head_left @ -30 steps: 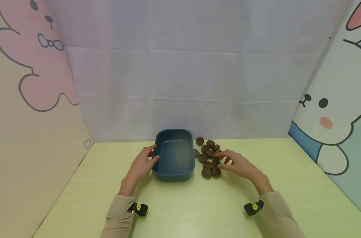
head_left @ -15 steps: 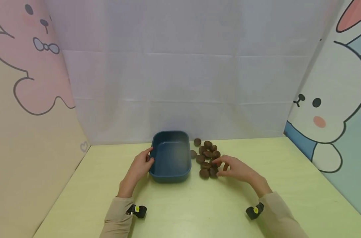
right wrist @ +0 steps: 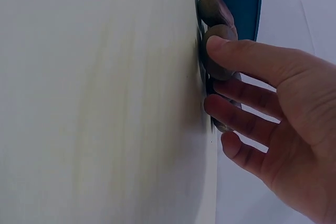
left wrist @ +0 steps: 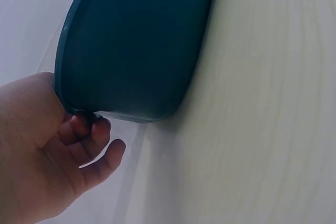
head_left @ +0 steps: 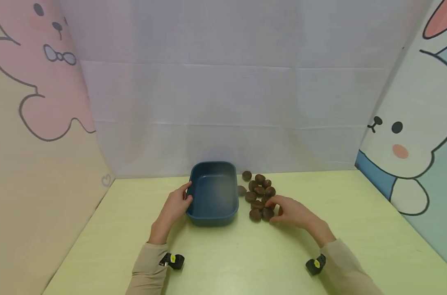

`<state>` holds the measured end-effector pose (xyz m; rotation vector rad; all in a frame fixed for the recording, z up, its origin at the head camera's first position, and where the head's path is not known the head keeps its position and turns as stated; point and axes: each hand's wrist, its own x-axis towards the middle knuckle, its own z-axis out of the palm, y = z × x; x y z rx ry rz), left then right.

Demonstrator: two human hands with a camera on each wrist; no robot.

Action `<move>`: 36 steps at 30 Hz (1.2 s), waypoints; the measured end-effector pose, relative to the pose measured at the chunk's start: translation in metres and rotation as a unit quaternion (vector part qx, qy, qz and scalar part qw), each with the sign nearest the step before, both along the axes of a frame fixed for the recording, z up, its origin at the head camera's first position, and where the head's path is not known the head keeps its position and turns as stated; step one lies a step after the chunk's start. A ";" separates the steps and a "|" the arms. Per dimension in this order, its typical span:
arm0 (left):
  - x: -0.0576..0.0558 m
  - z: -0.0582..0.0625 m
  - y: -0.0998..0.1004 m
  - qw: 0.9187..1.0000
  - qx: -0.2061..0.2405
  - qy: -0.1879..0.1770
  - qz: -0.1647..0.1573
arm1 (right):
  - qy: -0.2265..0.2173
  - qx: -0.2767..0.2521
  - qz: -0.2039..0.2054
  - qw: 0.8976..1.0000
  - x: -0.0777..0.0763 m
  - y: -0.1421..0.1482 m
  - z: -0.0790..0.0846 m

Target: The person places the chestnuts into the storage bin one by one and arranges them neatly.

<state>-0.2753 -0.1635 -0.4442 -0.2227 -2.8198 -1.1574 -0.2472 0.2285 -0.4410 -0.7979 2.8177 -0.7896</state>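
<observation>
Brown chestnut point(head_left: 267, 214) sits inside the right grip point(head_left: 294, 212), against the thumb.

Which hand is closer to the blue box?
Left. The left hand grips the blue box on its left; the right hand is apart from it, touching a brown piece.

Here's the worktop point(head_left: 245, 258), spreading wide and pale yellow-green on my head view, and in the wrist views I can pick out a faint wood grain! Set towards the back, I've got a blue container point(head_left: 213, 222), upright, open-topped, round-cornered. Just to its right, a crowd of brown chestnuts point(head_left: 259, 191), packed close together! One sits apart at the rear, near the far edge; another lies right beside the container, whether touching I can't tell. And at the front of the bunch, two big ones, side by side!
</observation>
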 end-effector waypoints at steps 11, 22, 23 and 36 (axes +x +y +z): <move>0.002 0.002 0.004 1.000 0.013 -0.008 0.010 | 0.002 -0.001 -0.005 1.000 0.002 0.001 0.002; 0.003 0.001 0.005 1.000 0.012 0.004 0.024 | 0.041 -0.050 0.009 0.998 -0.003 0.000 0.011; 0.003 0.001 0.005 1.000 0.012 0.005 0.025 | 0.043 -0.054 0.010 0.998 -0.004 -0.001 0.011; 0.007 0.002 0.008 0.999 0.028 -0.004 0.030 | 0.052 -0.107 0.019 0.993 -0.014 -0.022 0.024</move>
